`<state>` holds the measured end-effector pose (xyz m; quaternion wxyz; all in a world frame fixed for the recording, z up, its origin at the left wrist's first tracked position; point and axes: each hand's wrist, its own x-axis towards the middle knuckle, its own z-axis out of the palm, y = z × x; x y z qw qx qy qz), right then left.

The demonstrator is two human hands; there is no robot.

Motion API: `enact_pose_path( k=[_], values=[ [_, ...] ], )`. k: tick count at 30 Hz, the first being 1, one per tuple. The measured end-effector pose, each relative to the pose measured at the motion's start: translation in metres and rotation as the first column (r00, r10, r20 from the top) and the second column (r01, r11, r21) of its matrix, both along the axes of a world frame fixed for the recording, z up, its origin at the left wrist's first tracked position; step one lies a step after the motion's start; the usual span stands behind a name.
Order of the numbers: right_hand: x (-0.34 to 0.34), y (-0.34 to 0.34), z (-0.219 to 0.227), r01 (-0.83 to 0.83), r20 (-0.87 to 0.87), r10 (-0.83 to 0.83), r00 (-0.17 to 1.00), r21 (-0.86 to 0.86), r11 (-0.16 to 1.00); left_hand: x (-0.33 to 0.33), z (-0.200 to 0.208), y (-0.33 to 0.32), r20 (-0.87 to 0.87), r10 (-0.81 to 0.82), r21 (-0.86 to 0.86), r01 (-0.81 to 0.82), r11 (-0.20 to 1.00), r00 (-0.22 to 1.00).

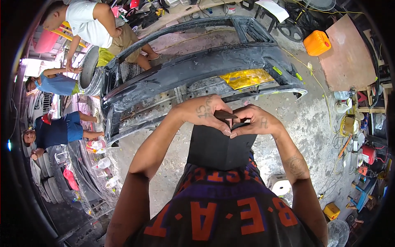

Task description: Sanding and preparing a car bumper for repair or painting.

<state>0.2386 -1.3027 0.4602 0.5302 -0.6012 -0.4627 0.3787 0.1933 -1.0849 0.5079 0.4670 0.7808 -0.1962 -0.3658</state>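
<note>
A dark, flat sheet that looks like sandpaper hangs in front of my shirt, with a faint crease down its middle. Both hands grip its top edge. My left hand has its fingers curled over it, the thumb pressing toward the centre. From the other side, my right hand pinches it, and the two thumb tips nearly meet. Between the hands, a dark brown strip shows; I cannot tell whether it is a folded part of the sheet or a separate piece. Some fingers are hidden behind it.
Beyond my hands lies a large dark grey car body panel with a yellow patch. Several people are at the left, one beside the panel. An orange jerrycan, a brown board and cables lie at right; a white roll is near me.
</note>
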Motion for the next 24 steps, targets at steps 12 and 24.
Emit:
enact_pose_path(
  k=[12,24],
  values=[
    [-0.005,-0.003,0.007,-0.035,0.015,0.036,0.999,-0.029,0.999,0.004,0.004,-0.007,0.047,-0.134,-0.015,0.135,0.991,0.990],
    [0.000,-0.006,0.010,-0.017,-0.030,0.016,0.999,-0.013,1.000,0.008,-0.001,0.008,0.085,0.044,-0.137,-0.032,0.990,0.995]
  ],
)
